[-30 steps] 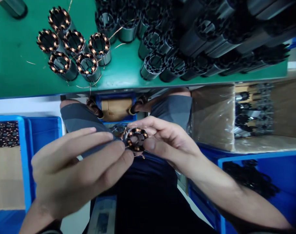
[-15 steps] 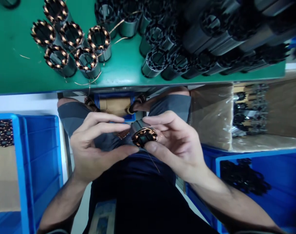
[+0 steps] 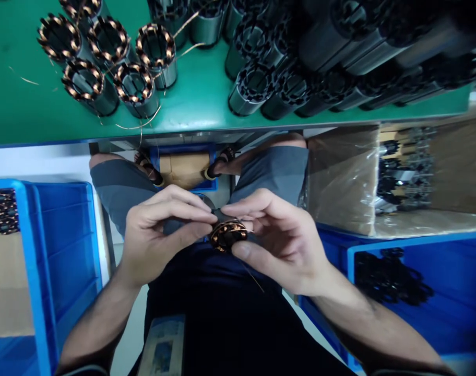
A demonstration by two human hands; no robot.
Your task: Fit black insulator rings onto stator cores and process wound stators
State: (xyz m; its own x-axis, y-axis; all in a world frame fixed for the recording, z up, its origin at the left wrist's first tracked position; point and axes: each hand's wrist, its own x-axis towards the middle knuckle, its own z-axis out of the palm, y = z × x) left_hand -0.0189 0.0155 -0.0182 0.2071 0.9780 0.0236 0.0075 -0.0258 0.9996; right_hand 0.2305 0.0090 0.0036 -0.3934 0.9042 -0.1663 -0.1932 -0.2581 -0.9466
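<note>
Between my two hands, above my lap, is a motor stator (image 3: 229, 236) with copper windings around its open end, which is tilted up toward me. My right hand (image 3: 283, 237) grips it from the right, thumb at the lower rim and fingers along the top. The fingers and thumb of my left hand (image 3: 163, 230) close on its left side. A loose copper wire (image 3: 256, 277) trails down from the stator toward my dark shirt. The far end of the stator is partly hidden by my fingers.
On the green table (image 3: 194, 112) stand several copper-wound stators (image 3: 134, 89) at left and several black unwound stator cores (image 3: 251, 89) at right. Blue bins (image 3: 71, 261) flank me. A plastic-lined carton (image 3: 340, 177) holds metal cores. Black parts (image 3: 392, 277) lie in the right blue bin (image 3: 449, 313).
The stator has moved slightly down and tilted differently. My left fingers and thumb have come closer together against its side. The view has shifted a little, with the table higher in the picture.
</note>
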